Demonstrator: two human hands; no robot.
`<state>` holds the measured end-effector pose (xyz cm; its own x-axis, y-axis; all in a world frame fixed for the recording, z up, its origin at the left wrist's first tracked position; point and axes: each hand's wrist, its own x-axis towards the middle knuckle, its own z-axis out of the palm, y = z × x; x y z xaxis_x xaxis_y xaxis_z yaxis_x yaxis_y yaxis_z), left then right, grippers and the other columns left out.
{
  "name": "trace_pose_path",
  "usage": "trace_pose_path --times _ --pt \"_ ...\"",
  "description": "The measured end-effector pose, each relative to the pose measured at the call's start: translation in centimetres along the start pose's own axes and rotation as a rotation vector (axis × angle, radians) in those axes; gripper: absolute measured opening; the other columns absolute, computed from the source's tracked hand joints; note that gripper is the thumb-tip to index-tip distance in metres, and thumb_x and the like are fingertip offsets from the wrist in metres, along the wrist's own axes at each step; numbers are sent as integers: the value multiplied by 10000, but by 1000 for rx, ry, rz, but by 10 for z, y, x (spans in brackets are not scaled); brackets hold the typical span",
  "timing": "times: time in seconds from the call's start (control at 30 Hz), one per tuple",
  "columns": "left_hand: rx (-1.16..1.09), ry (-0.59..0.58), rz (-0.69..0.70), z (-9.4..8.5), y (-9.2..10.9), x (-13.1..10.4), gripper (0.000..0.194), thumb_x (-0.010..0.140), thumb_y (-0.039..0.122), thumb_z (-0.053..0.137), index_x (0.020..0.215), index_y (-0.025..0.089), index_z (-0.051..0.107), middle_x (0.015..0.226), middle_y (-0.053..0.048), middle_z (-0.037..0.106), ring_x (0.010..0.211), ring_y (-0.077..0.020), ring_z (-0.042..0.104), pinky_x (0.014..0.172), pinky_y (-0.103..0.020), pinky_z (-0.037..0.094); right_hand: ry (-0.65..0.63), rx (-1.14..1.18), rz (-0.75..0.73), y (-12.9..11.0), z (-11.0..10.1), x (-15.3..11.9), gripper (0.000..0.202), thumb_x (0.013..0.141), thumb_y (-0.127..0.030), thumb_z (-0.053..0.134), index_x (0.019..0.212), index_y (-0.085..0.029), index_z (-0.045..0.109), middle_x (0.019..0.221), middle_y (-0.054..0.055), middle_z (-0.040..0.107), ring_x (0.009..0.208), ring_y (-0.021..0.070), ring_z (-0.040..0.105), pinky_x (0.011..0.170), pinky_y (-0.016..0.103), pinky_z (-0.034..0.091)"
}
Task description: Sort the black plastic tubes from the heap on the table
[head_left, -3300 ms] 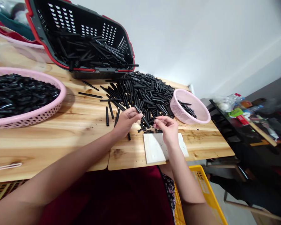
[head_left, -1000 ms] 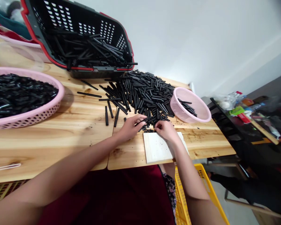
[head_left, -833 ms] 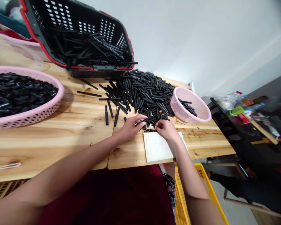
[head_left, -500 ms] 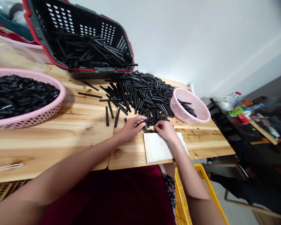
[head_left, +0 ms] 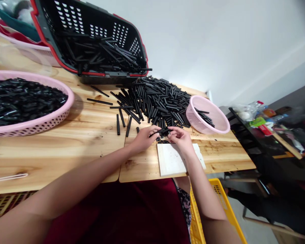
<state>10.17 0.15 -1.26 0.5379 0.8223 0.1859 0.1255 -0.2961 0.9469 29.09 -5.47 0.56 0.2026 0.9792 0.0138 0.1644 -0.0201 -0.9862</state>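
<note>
My left hand (head_left: 147, 136) is closed on a few slim black rods (head_left: 163, 131), pinched between thumb and fingers just above the near edge of the pile. At the right end of those rods, the fingertips of my right hand (head_left: 180, 137) close together; what sits between them is too small to make out. Below both hands, small black pieces (head_left: 163, 141) lie along the far edge of a white board (head_left: 171, 161). A big heap of black rods (head_left: 159, 98) spreads out just beyond my fingers.
To the right of the heap stands a pink basket (head_left: 225, 127) with some rods. A larger pink basket (head_left: 68, 96) full of black pieces is at left. The tilted black crate (head_left: 99, 79) behind holds more rods. Yellow crates (head_left: 216, 184) stand below the table edge.
My right hand has lifted slightly from the small pieces by the board and come up to the rod ends, its fingers more extended. My left hand stays nearly in place.
</note>
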Motion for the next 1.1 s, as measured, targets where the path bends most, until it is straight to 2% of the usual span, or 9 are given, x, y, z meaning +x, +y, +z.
trace_pose_path --times 0.17,0.3,0.37,0.6,0.8,0.9,1.1 --pt "-22 -30 -12 0 3 -1 366 832 357 539 1109 137 630 1093 -73 658 1010 -131 612 908 -244 484 56 88 38 -5 6 -2 436 610 -375 801 901 -96 634 789 51 640 641 94 607 599 209 546" --pt "-82 -27 -21 0 6 -3 350 837 341 533 1098 126 623 1049 -73 664 962 -115 618 889 -231 489 14 195 25 -10 12 -8 455 659 -441 792 916 -120 597 963 99 671 782 148 674 692 259 586" --pt "-97 -18 -18 0 8 -4 347 841 337 526 1100 125 619 1051 -72 664 961 -112 619 890 -229 488 -1 175 -2 -12 15 -11 440 682 -446 783 901 -115 592 952 102 676 776 145 680 712 255 588" --pt "-17 -19 19 1 14 -9 356 846 344 522 1117 142 634 1049 -64 676 973 -121 621 849 -215 483 -10 3 -166 -15 24 -15 338 718 -396 764 853 -107 653 772 58 662 690 119 654 702 232 573" --pt "-71 -11 5 2 14 -9 370 832 342 550 1130 141 639 1047 -59 681 969 -116 625 813 -194 481 143 -123 -349 -13 31 -16 243 767 -348 726 894 -141 723 820 53 662 686 111 631 663 224 553" --pt "-118 -17 7 1 14 -9 371 836 336 549 1140 142 637 1043 -56 682 941 -101 629 800 -181 481 164 -169 -411 -11 32 -17 234 804 -338 691 942 -152 725 868 56 662 708 107 631 671 218 548" --pt "-86 20 71 0 18 -11 333 849 332 531 1098 144 647 1016 -42 681 909 -78 628 796 -159 482 68 -35 -322 -14 29 -16 362 811 -370 684 1089 -142 640 826 42 647 670 90 624 654 202 555"
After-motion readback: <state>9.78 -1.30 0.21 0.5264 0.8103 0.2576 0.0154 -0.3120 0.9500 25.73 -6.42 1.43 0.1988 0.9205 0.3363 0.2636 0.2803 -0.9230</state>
